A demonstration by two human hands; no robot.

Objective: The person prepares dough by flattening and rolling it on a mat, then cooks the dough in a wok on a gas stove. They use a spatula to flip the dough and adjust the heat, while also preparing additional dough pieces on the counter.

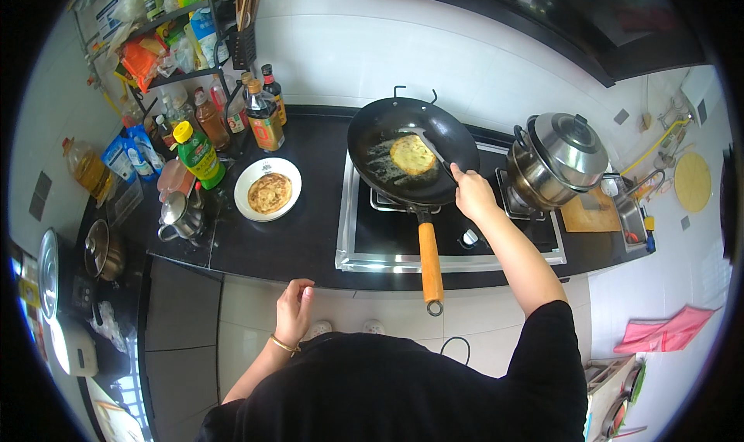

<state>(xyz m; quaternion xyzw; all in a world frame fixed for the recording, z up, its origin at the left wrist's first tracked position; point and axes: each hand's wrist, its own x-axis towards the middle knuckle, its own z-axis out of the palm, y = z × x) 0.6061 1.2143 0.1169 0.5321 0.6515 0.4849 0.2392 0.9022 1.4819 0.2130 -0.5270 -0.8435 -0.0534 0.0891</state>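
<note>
My right hand (472, 192) is closed on the dark handle of a metal spatula (429, 144), whose blade reaches to the far side of a pale yellow flatbread (412, 155). That flatbread lies in a black wok (372, 122) on the left burner, with the wooden handle (429, 262) pointing towards me. Nothing is held in my left hand (294, 311), which hangs by the counter's front edge with its fingers loosely curled and a gold-coloured bangle on the wrist. A browned flatbread (269, 193) rests on a white plate (243, 205) left of the stove.
A lidded steel steamer pot (546, 163) stands on the right burner. Behind it on the right are a wooden cutting board (593, 212) and a sink (633, 215). Sauce bottles (264, 116), a green bottle (199, 156) and a steel pitcher (181, 216) crowd the left side. A range hood (523, 12) hangs above.
</note>
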